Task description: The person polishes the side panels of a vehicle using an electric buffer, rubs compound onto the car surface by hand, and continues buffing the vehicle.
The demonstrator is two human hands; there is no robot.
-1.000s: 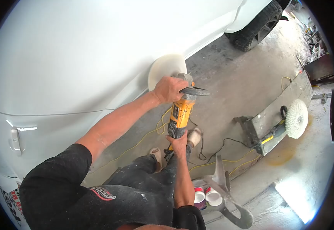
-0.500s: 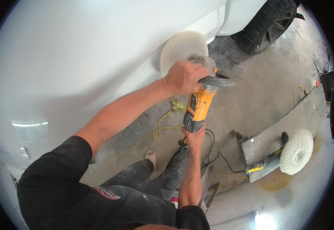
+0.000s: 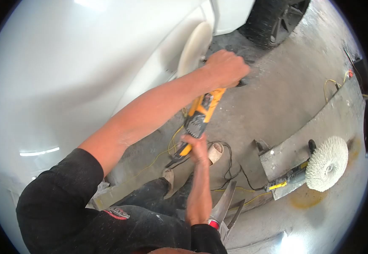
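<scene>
A yellow and black polisher [image 3: 205, 110] is held in both hands. My left hand [image 3: 229, 68] is closed at its front end, hiding most of the front handle and head. My right hand [image 3: 196, 146] wraps around the rear grip. The pale round polishing pad [image 3: 196, 47], blurred and seen nearly edge-on, faces the lower side of a white car body panel [image 3: 86, 59]. Whether the pad touches the panel I cannot tell.
A black car wheel [image 3: 273, 23] stands at the top. On the right, a second polisher with a white woolly pad [image 3: 328, 164] rests on a grey bench board [image 3: 319, 122]. Yellow and black cords [image 3: 230, 169] run over the floor near my shoes [image 3: 215, 153].
The polisher has shifted left and tilted, so its pad now appears narrower. My left hand moved up and right, and my right hand moved left. Another shoe has come into view.
</scene>
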